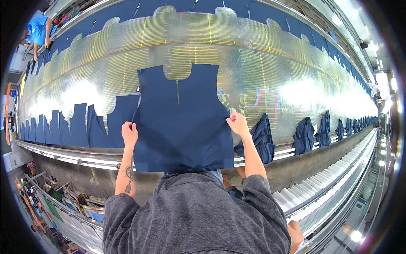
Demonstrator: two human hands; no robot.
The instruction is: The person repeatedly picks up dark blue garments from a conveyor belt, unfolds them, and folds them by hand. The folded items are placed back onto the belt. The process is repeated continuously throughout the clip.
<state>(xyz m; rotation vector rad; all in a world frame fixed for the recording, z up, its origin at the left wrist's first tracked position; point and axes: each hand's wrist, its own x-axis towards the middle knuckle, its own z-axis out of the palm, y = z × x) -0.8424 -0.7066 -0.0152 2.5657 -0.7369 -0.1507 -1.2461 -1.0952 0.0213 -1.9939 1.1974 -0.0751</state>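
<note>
A navy fabric garment panel (184,123) is spread between my hands, with a scooped neckline at its far edge and a short slit-like mark below the neckline. My left hand (129,133) pinches its left edge. Its right edge is pinched in my right hand (237,123). The panel's lower part hangs over the near rail, close to my body. Beside my right hand lies a crumpled navy fabric piece (261,138). Flat navy panels (122,122) lie along the near edge to the left of my left hand.
The long table (152,60) bears yellow lines and outlines. Navy panels (127,11) line its far side; crumpled pieces (304,135) hang over the near rail (92,163). A co-worker in blue (38,30) leans in at far left. Racks (66,209) stand behind me.
</note>
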